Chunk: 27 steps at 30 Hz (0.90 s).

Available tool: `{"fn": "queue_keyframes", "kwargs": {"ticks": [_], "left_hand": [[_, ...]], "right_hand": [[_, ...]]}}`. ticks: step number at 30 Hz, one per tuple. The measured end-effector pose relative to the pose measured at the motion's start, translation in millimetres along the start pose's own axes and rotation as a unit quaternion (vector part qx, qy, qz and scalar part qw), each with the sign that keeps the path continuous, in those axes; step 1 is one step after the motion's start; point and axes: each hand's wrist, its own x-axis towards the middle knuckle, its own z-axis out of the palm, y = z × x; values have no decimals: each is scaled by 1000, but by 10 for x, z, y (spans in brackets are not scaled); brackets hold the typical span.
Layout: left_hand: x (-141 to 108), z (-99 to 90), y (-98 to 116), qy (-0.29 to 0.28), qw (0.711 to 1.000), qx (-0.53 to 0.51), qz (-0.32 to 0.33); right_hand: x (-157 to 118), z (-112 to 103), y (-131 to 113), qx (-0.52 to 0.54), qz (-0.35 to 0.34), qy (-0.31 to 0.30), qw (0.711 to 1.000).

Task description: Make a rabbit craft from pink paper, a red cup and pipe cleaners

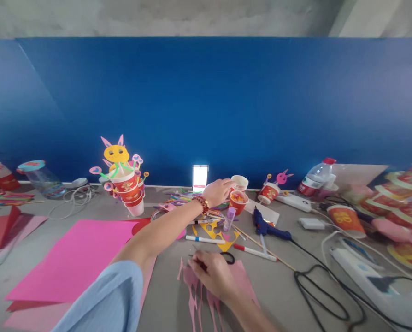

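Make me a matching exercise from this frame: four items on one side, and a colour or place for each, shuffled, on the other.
Items
1. Hot glue gun
2. Glue stick
3. Left hand
4. Right hand

Matches
A. Over cut pink paper
B. Dark blue
C. At the paper cups
D. Purple

Pairs: 1-B, 2-D, 3-C, 4-A

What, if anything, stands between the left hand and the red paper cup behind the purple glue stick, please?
Nothing visible does; the left hand is right beside the red paper cup, and the purple glue stick sits nearer the camera.
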Motion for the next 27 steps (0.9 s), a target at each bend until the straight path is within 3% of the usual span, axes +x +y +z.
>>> {"fn": "queue_keyframes", "kwargs": {"ticks": [4, 8, 18, 22, 27], "left_hand": [[378, 173, 16, -47, 998, 43, 11], [573, 243, 2, -93, 992, 78, 19], [728, 69, -65, -193, 973, 118, 34], [768, 91, -49, -195, 973, 119, 30], [756, 152, -16, -133, 986, 100, 31]], "right_hand": [[5, -14, 5, -10, -2, -7, 1000], [11, -2, 54, -13, -18, -4, 1000], [4, 39, 96, 2, -25, -8, 1000], [15, 38, 103, -1, -18, -10, 1000], [27, 15, 95, -4, -12, -6, 1000]]}}
